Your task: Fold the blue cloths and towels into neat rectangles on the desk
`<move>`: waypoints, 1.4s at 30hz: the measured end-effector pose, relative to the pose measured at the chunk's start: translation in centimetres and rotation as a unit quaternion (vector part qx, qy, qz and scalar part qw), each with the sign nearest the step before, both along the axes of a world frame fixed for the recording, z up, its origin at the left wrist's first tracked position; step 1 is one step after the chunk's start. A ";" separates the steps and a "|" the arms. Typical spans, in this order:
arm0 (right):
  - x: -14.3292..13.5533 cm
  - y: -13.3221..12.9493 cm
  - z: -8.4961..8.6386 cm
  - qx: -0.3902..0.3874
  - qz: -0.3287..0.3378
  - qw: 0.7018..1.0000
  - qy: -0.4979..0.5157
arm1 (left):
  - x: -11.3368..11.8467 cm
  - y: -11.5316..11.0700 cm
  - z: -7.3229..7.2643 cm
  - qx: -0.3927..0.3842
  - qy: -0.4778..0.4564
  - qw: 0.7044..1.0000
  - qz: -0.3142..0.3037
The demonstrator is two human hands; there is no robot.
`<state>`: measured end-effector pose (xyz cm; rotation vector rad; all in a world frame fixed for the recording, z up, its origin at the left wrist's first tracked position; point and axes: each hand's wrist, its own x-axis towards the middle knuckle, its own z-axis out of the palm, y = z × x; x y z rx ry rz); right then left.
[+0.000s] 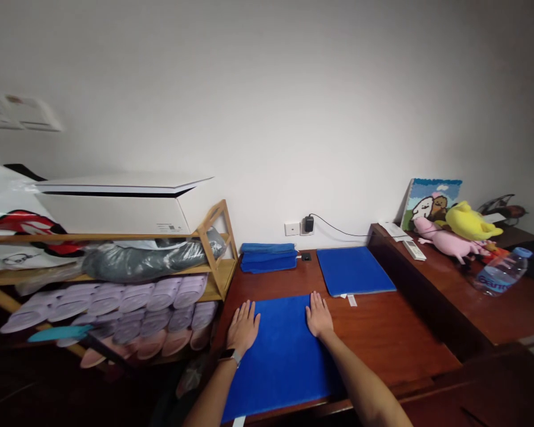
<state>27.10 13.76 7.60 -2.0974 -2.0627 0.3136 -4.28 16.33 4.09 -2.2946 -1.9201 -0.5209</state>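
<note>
Plainly, left hand (243, 327) and right hand (319, 316) lay along the sides of a blue cloth (282, 356), fingers (315, 301) outstretched. Behind the fingers, forearms (358, 376) partly hid it.

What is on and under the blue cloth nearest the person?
On the blue cloth, the left hand and right hand rest at the far corners. The brown wooden table shows around it; a white tag sticks out at the near edge. What the cloth covers cannot be seen.
</note>
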 end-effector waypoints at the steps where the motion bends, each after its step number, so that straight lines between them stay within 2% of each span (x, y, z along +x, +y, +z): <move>1: 0.0 0.0 0.0 0.001 0.001 1.000 0.001 | 1.1 0.1 0.2 0.002 0.000 1.000 -0.008; 4: 0.0 0.1 0.1 0.000 0.004 1.000 0.006 | 6.5 0.2 0.3 0.003 0.001 0.998 -0.055; 7: 0.2 0.1 0.2 -0.004 0.007 1.000 0.012 | 12.6 0.0 -0.3 -0.006 0.002 0.994 -0.113; 9: 0.3 0.1 0.2 -0.003 0.009 1.000 0.015 | 14.8 -0.2 -0.7 -0.013 0.001 0.991 -0.133; 10: 0.4 0.2 0.1 -0.001 0.009 1.000 0.015 | 14.9 -0.2 -0.8 -0.016 0.000 0.991 -0.132; 12: 0.4 0.2 0.0 0.000 0.008 1.000 0.014 | 13.0 -0.2 -0.9 -0.021 -0.003 0.994 -0.110; 17: 0.3 0.2 -0.1 -0.005 0.005 1.000 0.006 | 2.9 -0.2 -0.4 -0.031 -0.006 0.999 -0.028; 19: 0.3 0.2 0.3 -0.011 0.005 1.000 0.004 | 0.3 -0.3 -0.3 -0.030 -0.002 0.999 -0.017; 21: 0.4 0.2 0.7 -0.028 0.009 1.000 0.004 | -0.4 -0.3 -0.3 -0.026 0.000 1.000 -0.013; 24: 0.8 -0.1 1.0 -0.036 0.028 0.999 0.004 | 0.2 -0.3 -0.5 -0.019 -0.001 1.000 -0.013; 29: 0.9 -0.7 0.3 -0.003 0.037 0.999 -0.003 | 0.3 -0.3 -0.3 -0.008 -0.009 1.000 -0.017; 33: 0.7 -0.7 -0.3 0.003 0.032 0.999 -0.005 | 0.4 -0.4 0.6 0.001 -0.012 0.999 -0.031; 36: 0.7 -0.5 -0.4 0.006 0.031 0.999 0.003 | 3.9 -0.3 1.3 0.006 -0.012 0.998 -0.063; 40: 0.9 -0.6 -0.6 0.011 0.038 0.999 0.006 | 12.7 -0.5 1.1 0.002 -0.012 0.992 -0.127; 42: 1.0 -0.6 -0.9 0.012 0.048 0.999 0.000 | 16.2 -0.7 0.6 -0.007 -0.011 0.989 -0.147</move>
